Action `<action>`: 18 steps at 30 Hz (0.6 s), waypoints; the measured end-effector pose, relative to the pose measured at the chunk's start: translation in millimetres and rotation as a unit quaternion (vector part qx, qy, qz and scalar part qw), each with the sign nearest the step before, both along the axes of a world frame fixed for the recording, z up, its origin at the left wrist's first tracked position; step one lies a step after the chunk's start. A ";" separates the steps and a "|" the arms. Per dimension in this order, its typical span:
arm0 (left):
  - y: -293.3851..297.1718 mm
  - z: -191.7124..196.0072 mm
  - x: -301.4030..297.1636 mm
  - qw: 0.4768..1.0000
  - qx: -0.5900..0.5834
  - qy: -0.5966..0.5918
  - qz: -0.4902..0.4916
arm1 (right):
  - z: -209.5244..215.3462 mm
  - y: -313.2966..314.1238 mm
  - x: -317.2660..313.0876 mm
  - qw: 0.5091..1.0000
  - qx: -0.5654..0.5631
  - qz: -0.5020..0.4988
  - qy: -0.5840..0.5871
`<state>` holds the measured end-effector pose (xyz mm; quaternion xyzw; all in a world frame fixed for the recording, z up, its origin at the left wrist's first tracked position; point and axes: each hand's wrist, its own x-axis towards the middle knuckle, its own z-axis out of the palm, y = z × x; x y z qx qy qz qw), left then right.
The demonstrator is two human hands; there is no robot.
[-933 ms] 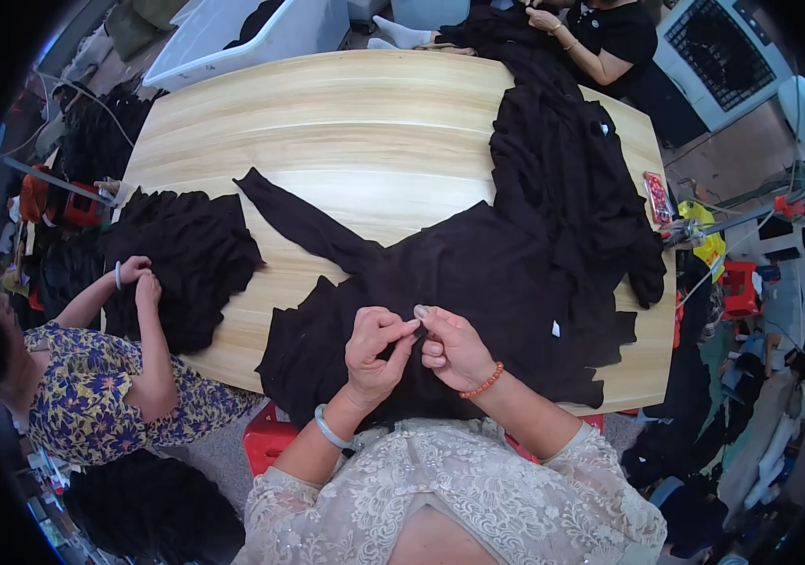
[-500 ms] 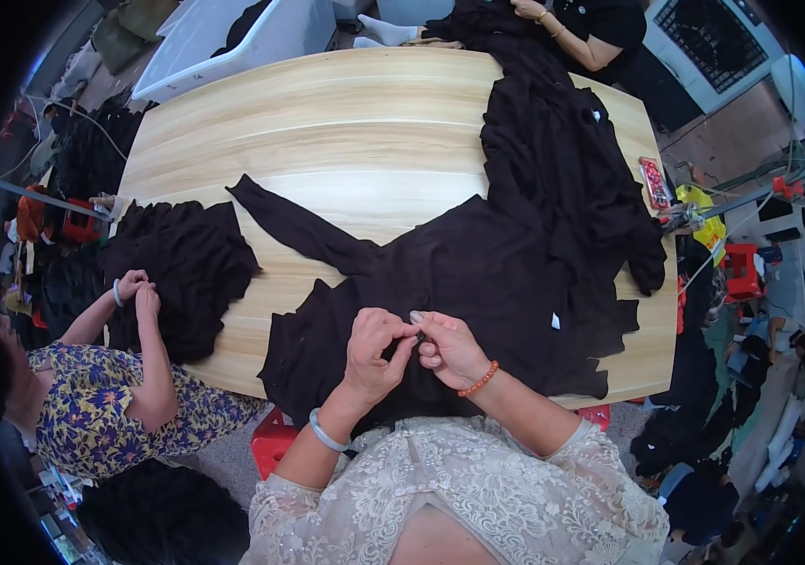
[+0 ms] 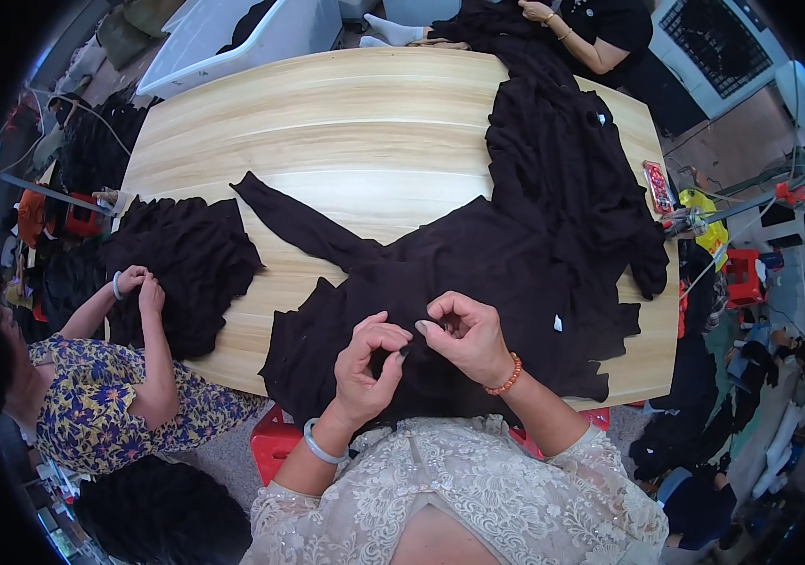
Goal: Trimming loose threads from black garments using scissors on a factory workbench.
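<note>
Black garment (image 3: 478, 273) pinched between left hand (image 3: 367, 363) and right hand (image 3: 468, 337).

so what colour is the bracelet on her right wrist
Orange-red beads, on the bracelet just behind the right hand; the head view shows it clearly.

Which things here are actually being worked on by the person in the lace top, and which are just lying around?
In use:
- left hand and right hand, both pinching
- black garment spread before them

Lying about:
- black fabric pile at the far right
- small red packet near the table edge
- white bin beyond
</note>
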<state>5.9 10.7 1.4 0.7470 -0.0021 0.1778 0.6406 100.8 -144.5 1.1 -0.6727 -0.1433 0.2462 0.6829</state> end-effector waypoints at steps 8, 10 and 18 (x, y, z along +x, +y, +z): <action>-4.7 -3.5 -5.2 0.991 0.084 0.066 0.083 | 7.5 -1.4 -3.8 0.999 -0.003 0.016 -0.043; -5.9 -3.4 -7.3 0.992 0.065 0.072 0.085 | 5.0 -1.2 -4.4 0.996 -0.012 0.053 -0.065; -3.4 -5.9 -6.2 0.995 0.030 0.082 0.045 | 4.1 -5.8 -0.2 0.989 0.029 0.137 -0.043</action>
